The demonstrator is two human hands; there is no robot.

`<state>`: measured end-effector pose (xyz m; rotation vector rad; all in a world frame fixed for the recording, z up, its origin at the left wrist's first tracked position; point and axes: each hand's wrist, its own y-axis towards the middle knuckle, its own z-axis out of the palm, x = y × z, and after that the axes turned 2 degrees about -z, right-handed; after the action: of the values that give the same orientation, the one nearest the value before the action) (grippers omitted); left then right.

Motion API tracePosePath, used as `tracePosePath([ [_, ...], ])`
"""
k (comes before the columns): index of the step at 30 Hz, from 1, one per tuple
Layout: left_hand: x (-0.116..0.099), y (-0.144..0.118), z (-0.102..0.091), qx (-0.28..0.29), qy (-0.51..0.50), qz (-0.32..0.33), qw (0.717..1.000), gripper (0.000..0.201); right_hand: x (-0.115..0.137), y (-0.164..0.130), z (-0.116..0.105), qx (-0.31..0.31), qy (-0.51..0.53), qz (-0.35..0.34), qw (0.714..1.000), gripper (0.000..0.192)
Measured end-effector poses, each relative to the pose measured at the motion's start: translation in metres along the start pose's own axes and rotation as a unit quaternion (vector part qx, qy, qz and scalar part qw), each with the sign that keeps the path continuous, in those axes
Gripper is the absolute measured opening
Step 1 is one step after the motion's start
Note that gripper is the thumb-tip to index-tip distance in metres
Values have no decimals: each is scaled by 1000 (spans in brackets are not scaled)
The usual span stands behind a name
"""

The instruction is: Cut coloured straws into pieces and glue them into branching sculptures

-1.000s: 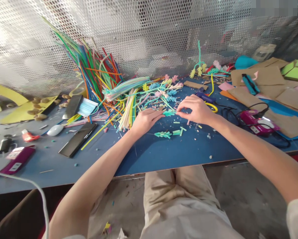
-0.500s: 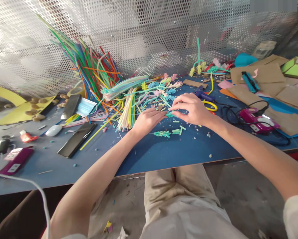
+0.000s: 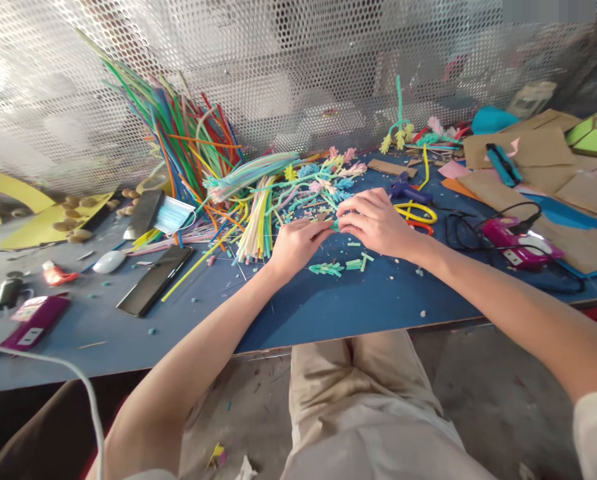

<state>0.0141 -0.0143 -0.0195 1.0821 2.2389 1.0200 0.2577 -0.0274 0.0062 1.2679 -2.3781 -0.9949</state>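
A small teal pipe-cleaner piece [image 3: 335, 225] is pinched between both hands just above the blue table [image 3: 328, 307]. The left hand [image 3: 298, 243] and right hand [image 3: 373, 223] meet fingertip to fingertip, fingers narrowly closed on it. Teal cut bits [image 3: 328, 269] lie just nearer; a pile of colourful pipe cleaners [image 3: 258, 193] sits behind.

A black phone [image 3: 154, 279] lies on the blue table [image 3: 328, 307] near a white mouse [image 3: 109, 261]. A face mask [image 3: 174, 215] rests beside the tall straws [image 3: 178, 140].

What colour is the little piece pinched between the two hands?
Teal green; the small pipe-cleaner piece shows best in the head view, between the left hand and right hand.
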Motion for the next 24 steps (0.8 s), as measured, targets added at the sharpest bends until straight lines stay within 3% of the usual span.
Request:
tracePosePath([
  [5,-1,0,-1,-2,-16,8,1000,19,-1,-2,2,-5,-11,11,1000,13],
  [12,2,0,-8,-7,-19,-28,999,20,-12,-6,-5,-48,4,40,998,16],
  [24,-2,0,-7,-32,-50,-61,996,18,-13,-9,-6,-57,11,36,998,13],
])
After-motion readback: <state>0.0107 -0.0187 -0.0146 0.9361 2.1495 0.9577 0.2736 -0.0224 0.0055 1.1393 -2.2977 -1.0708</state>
